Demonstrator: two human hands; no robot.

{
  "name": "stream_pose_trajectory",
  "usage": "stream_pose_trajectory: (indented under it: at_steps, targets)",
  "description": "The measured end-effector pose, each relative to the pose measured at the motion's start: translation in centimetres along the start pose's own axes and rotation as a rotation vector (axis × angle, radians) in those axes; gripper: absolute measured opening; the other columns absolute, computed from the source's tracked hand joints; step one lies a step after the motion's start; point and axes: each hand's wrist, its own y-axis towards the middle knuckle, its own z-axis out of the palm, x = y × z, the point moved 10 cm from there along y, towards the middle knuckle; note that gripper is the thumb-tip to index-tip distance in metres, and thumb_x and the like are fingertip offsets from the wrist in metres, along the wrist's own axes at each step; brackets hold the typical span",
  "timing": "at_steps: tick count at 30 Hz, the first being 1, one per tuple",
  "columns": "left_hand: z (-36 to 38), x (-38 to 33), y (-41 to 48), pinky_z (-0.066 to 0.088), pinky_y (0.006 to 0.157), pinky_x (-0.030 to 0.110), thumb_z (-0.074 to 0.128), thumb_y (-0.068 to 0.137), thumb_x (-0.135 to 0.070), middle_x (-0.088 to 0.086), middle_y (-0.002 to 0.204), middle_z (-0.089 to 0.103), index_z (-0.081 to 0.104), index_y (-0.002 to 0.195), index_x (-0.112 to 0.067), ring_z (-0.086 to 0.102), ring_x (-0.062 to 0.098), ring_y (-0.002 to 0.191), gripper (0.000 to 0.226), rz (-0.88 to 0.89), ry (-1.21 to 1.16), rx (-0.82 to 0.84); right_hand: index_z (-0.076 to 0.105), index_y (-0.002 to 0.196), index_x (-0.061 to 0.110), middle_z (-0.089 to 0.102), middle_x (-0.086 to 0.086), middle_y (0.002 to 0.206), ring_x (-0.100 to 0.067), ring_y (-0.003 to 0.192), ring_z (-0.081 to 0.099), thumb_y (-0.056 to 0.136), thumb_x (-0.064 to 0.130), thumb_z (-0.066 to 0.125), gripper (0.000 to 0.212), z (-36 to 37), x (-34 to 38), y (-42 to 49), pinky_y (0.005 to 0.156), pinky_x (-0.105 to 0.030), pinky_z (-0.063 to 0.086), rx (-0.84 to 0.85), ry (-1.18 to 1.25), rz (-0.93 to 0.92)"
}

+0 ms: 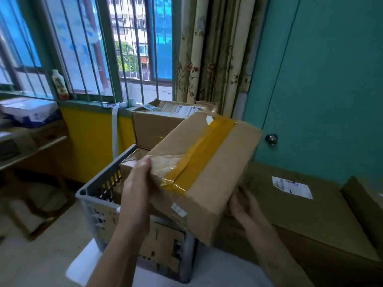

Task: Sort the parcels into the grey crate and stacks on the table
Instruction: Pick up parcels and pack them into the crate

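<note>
Two hands on taped parcel [209, 162] over grey crate [89, 206]: left hand [135, 195] gripping, right hand [245, 210] straight-fingered underneath.

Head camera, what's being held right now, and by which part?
The taped cardboard parcel: the left hand grips its near left edge, thumb on top; the right hand, fingers straight, supports its underside on the right.

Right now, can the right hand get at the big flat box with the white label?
Probably yes, once freed: the big flat box lies beside the right hand, its labelled top uncovered, but that hand now supports the taped parcel from below, while the left hand grips the other side.
</note>
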Motion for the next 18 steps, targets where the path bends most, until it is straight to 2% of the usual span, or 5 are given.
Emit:
stream_pose_trajectory:
  at_steps: [3, 6, 11, 14, 18]
  targets:
    - [-1.5, -0.1, 1.7, 0.047, 0.104, 0.054, 0.05, 0.095, -0.056, -0.005, 0.117, 0.07, 0.069, 0.108, -0.037, 0.062, 0.019, 0.114, 0.029, 0.005, 0.025, -0.105, 0.039, 0.147, 0.037, 0.049, 0.027, 0.113, -0.003, 0.11, 0.045, 0.077, 0.065, 0.055, 0.078, 2.4, 0.7, 2.0, 0.094, -0.023, 0.035, 0.063, -0.032, -0.061]
    - [-2.4, 0.6, 2.5, 0.042, 0.109, 0.052, 0.047, 0.099, -0.052, -0.003, 0.127, 0.064, 0.066, 0.106, -0.041, 0.056, 0.021, 0.119, 0.024, -0.005, 0.039, -0.169, 0.046, 0.145, 0.031, 0.05, 0.023, 0.116, -0.003, 0.113, 0.046, 0.088, 0.057, 0.054, 0.063, 3.2, 1.2, 4.0, 0.096, -0.021, 0.035, 0.056, -0.051, -0.116]
    - [-3.5, 1.1, 3.2, 0.038, 0.112, 0.049, 0.051, 0.085, -0.065, 0.001, 0.138, 0.058, 0.061, 0.124, -0.04, 0.052, 0.023, 0.125, 0.048, -0.001, 0.119, -0.26, 0.042, 0.147, 0.037, 0.048, 0.015, 0.143, -0.014, 0.134, 0.043, 0.068, 0.079, 0.048, 0.09, 5.1, 0.1, 6.1, 0.115, -0.038, 0.034, 0.118, -0.051, -0.086]
    - [-2.7, 0.8, 3.6, 0.038, 0.111, 0.05, 0.044, 0.101, -0.052, 0.0, 0.14, 0.054, 0.058, 0.124, -0.041, 0.048, 0.022, 0.128, 0.029, 0.053, 0.182, -0.238, 0.047, 0.144, 0.04, 0.058, 0.011, 0.135, -0.014, 0.122, 0.054, 0.058, 0.089, 0.049, 0.099, 5.8, -0.2, 6.8, 0.105, -0.038, 0.045, 0.186, -0.004, -0.09]
    - [-1.9, 0.4, 3.9, 0.04, 0.107, 0.056, 0.042, 0.092, -0.064, 0.001, 0.134, 0.054, 0.06, 0.102, -0.05, 0.049, 0.027, 0.124, 0.025, 0.048, 0.269, -0.232, 0.046, 0.144, 0.038, 0.06, 0.011, 0.128, -0.011, 0.115, 0.057, 0.065, 0.083, 0.05, 0.091, 6.2, 0.3, 7.0, 0.097, -0.032, 0.047, 0.25, 0.034, -0.118]
